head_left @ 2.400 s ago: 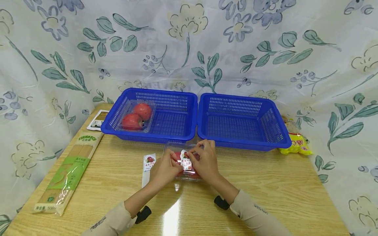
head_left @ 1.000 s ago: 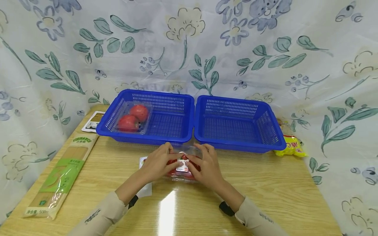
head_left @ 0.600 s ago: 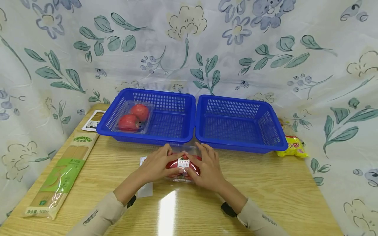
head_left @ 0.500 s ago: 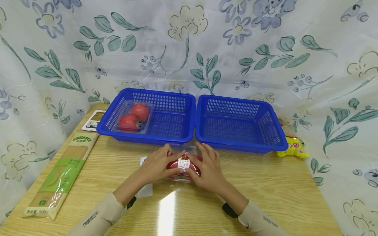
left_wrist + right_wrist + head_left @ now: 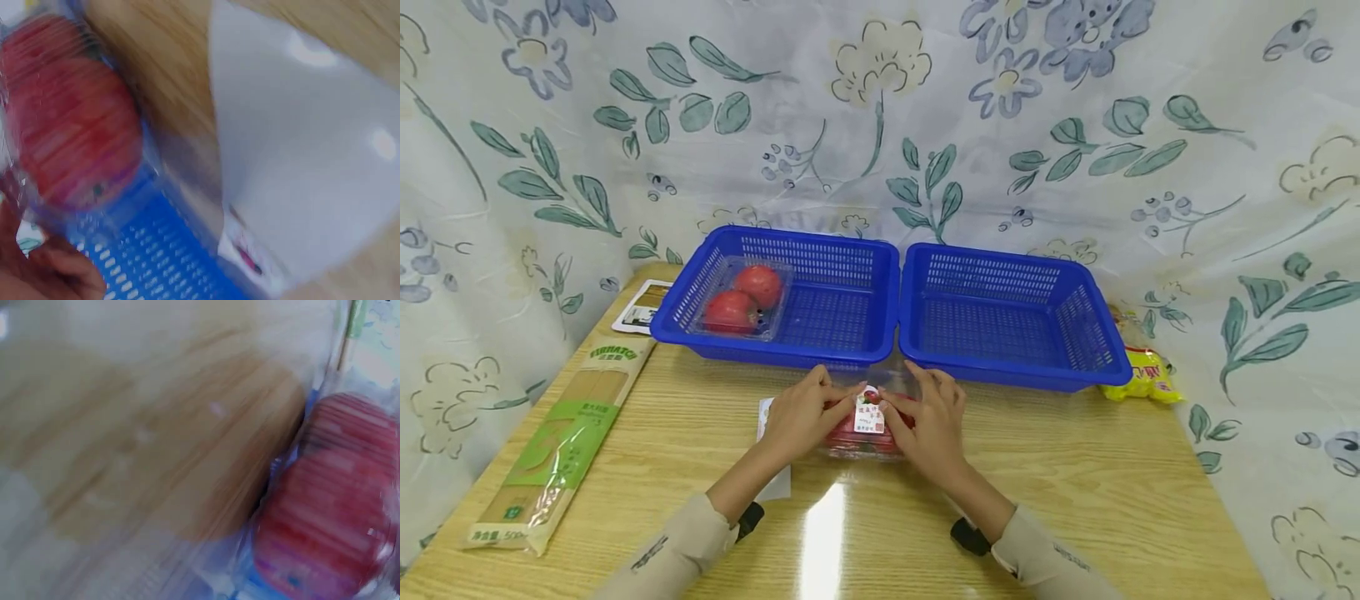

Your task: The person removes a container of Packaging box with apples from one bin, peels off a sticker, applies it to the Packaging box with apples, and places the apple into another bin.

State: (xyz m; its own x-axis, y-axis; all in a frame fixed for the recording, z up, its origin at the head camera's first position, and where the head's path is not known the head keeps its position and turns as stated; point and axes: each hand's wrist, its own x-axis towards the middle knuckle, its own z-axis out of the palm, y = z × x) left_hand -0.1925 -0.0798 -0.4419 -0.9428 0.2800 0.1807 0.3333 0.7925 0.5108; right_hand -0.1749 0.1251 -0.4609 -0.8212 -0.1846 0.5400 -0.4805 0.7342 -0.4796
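A clear plastic clamshell box [image 5: 857,447] of round red fruit lies on the table before the blue baskets. On its lid is a white sticker [image 5: 869,416] printed with a small red fruit and red writing. My left hand [image 5: 799,418] rests on the box's left side, its fingertips at the sticker's left edge. From the right, my right hand [image 5: 936,425] touches the lid, thumb and forefinger at the sticker's right edge. The left wrist view shows red fruit [image 5: 81,131] through the plastic, with fingers [image 5: 65,269] below. Red fruit [image 5: 325,519] also appears, blurred, in the right wrist view.
Left of the box lies a white sticker sheet [image 5: 777,482]. The left blue basket [image 5: 775,350] holds a similar fruit box [image 5: 741,300]; another blue basket [image 5: 1011,373] adjoins it. A noodle pack [image 5: 561,446] lies left, a yellow packet [image 5: 1146,379] right.
The fingers have gone from holding the sticker's edges to spreading over it on the lid, then drawn back to its sides, uncovering more of it. The sticker sheet has shifted slightly.
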